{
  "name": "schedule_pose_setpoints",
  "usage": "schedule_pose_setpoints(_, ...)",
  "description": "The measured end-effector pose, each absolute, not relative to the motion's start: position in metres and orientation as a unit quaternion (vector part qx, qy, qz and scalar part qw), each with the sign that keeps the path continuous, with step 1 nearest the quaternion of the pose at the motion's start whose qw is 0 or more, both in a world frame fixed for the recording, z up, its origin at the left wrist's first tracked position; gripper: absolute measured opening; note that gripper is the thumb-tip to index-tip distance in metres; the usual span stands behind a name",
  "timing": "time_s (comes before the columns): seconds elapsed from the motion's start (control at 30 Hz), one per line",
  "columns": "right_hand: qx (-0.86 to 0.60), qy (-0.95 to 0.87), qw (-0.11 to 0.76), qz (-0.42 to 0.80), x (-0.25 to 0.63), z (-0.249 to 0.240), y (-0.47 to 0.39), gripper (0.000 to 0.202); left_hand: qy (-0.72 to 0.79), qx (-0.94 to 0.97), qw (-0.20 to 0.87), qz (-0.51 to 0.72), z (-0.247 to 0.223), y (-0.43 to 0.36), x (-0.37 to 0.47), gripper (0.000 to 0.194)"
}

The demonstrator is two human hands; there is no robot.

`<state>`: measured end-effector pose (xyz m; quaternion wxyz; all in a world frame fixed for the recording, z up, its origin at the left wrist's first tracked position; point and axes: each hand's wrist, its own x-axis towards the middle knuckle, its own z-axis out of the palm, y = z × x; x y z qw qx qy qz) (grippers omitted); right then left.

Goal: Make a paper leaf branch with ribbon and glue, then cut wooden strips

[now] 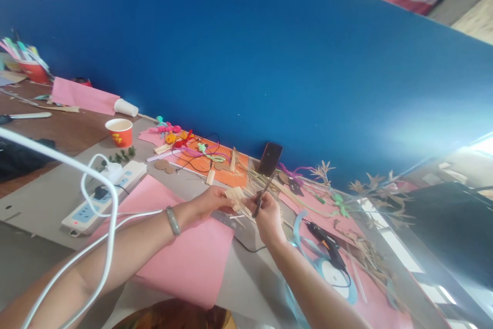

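Observation:
My left hand (pixel 216 201), with a grey-green bangle at its wrist, pinches a pale piece of flat straw-like strips (pixel 235 195) by its left side. My right hand (pixel 268 215) is closed around dark scissors (pixel 260 200), their slim end pointing up and away from the piece. Its fingertips meet the right side of the same piece, so both hands are close together. Below the left forearm lies a pink paper sheet (pixel 208 259). Just under the right hand sits a pale box-like object (pixel 248 236) with a dark cord, partly hidden.
A power strip (pixel 103 198) with white cables lies left, near a red paper cup (pixel 119 133). Ahead are orange paper (pixel 234 171) with craft scraps and a phone (pixel 270 158) leaning on the blue partition (pixel 250 62). A glue gun (pixel 327 244) and dried stems lie right.

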<state>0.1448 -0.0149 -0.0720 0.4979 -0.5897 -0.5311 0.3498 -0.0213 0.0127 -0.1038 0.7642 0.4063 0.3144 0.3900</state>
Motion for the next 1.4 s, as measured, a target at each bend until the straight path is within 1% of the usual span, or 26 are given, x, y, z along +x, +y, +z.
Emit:
schedule_pose_setpoints(0.17,-0.585,-0.525,0.496,0.368,0.143,-0.075,-0.012,0.037,0.312,0.428,0.73,0.433,-0.109,0.017,-0.021,0.038)
schedule_pose_setpoints(0.43,-0.597,-0.545,0.445,0.386,0.144,-0.074,-0.012,0.037,0.344,0.477,0.671,0.452,-0.121,0.028,-0.025,0.035)
schedule_pose_setpoints(0.67,-0.576,-0.507,0.481,0.424,0.153,-0.072,-0.008,0.038,0.324,0.482,0.686,0.438,-0.118,0.026,-0.025,0.03)
schedule_pose_setpoints(0.8,-0.568,-0.497,0.498,0.426,0.155,-0.075,-0.007,0.038,0.308,0.474,0.696,0.443,-0.117,0.025,-0.025,0.026)
schedule_pose_setpoints(1.0,-0.578,-0.538,0.464,0.401,0.148,-0.072,-0.01,0.037,0.312,0.536,0.658,0.427,-0.125,0.031,-0.027,0.023)
schedule_pose_setpoints(1.1,-0.578,-0.537,0.467,0.399,0.146,-0.068,-0.008,0.038,0.321,0.541,0.651,0.424,-0.125,0.031,-0.028,0.022)
schedule_pose_setpoints(1.27,-0.587,-0.524,0.486,0.38,0.152,-0.065,-0.004,0.039,0.343,0.486,0.673,0.439,-0.12,0.03,-0.032,0.013)
schedule_pose_setpoints(1.4,-0.591,-0.537,0.458,0.391,0.156,-0.068,-0.005,0.04,0.36,0.438,0.682,0.462,-0.116,0.029,-0.031,0.016)
